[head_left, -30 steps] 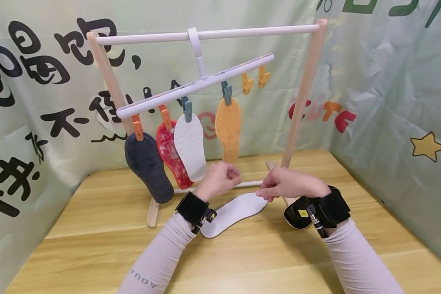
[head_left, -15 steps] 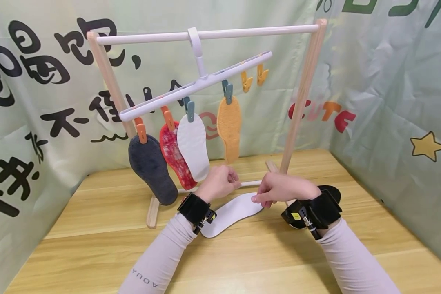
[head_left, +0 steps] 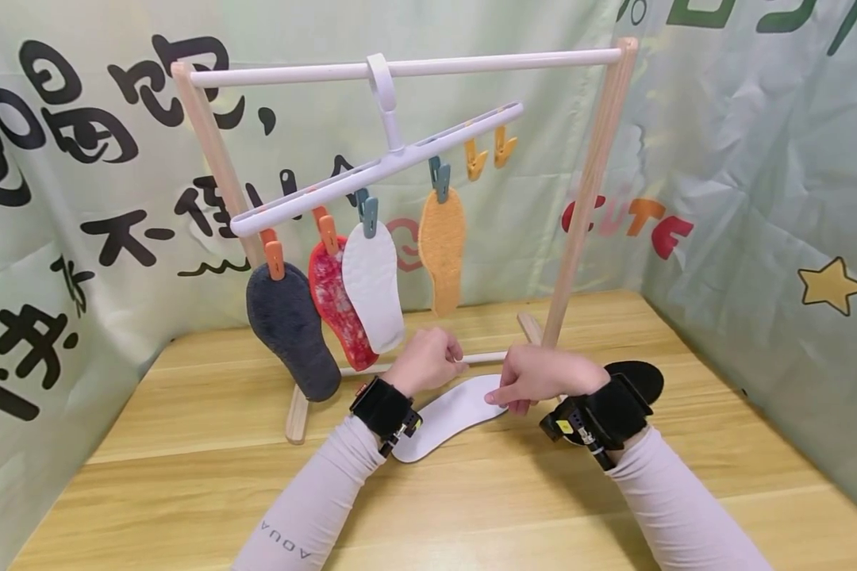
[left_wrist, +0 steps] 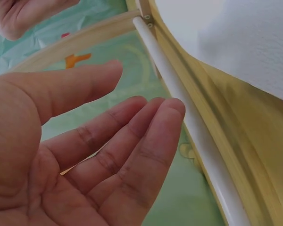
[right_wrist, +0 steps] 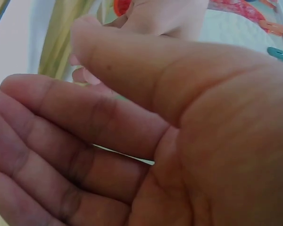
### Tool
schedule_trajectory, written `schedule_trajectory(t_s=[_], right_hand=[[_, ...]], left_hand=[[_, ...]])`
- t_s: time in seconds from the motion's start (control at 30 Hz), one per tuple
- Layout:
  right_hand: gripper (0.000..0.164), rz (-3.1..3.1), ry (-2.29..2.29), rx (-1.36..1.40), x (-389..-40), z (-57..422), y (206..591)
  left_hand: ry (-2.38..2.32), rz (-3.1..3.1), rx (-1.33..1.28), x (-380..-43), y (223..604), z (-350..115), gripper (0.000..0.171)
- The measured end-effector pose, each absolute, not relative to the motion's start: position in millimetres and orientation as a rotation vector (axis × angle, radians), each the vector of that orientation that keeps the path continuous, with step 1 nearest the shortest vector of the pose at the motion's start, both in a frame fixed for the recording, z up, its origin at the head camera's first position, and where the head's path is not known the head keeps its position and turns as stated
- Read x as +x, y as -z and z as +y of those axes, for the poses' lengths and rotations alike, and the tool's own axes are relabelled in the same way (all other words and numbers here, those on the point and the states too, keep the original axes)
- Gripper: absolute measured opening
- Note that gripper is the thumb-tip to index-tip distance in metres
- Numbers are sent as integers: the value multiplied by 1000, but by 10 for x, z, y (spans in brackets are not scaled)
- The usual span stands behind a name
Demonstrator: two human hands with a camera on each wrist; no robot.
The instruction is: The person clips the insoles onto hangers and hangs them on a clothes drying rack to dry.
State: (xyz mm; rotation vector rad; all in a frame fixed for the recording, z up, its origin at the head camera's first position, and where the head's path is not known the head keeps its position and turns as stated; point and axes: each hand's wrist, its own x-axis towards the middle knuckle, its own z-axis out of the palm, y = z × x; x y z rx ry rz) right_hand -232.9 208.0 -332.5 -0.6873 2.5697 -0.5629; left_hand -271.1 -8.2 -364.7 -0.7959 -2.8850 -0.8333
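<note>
A white insole [head_left: 448, 417] lies slantwise on the table between my forearms; its edge also fills the upper right of the left wrist view. My left hand [head_left: 425, 362] hovers behind its middle, fingers loosely bent, thumb apart, nothing between them. My right hand [head_left: 543, 373] overlaps the insole's right end in the head view, fingertips right at its edge. In the right wrist view its fingers [right_wrist: 70, 113] are relaxed and hold nothing. Above, a white hanger [head_left: 343, 184] tilts down to the left, carrying dark grey [head_left: 293, 333], red [head_left: 341, 305], white [head_left: 374, 289] and orange insoles [head_left: 443, 250].
The hanger hooks on a rack's white top bar [head_left: 286, 75]. Two yellow clips [head_left: 489, 151] hang bare at its raised end. A black insole [head_left: 641, 381] lies behind my right wrist. The rack's lower bar [head_left: 487, 358] runs just beyond my hands; a printed curtain [head_left: 757, 238] surrounds the table.
My right hand has shifted left and slightly nearer over the white insole's end, uncovering the black insole. My left hand has barely moved. The hanger and its insoles sway slightly.
</note>
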Motion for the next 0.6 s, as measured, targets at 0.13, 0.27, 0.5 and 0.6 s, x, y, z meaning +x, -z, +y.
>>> schedule_trajectory(t_s=[0.13, 0.27, 0.5, 0.6], right_hand=[[38, 2569, 548, -638, -2338, 2072, 3364], [37, 2561, 559, -605, -2346, 2070, 3395], [37, 2551, 571, -558, -2366, 2060, 3454], [37, 2548, 577, -548, -2379, 2060, 3486]], left_hand=[[798, -2903, -796, -2714, 3664, -92, 11], [778, -2907, -804, -2732, 3680, -100, 11], [711, -2947, -814, -2746, 3700, -114, 12], [701, -2947, -825, -2759, 3722, -123, 13]])
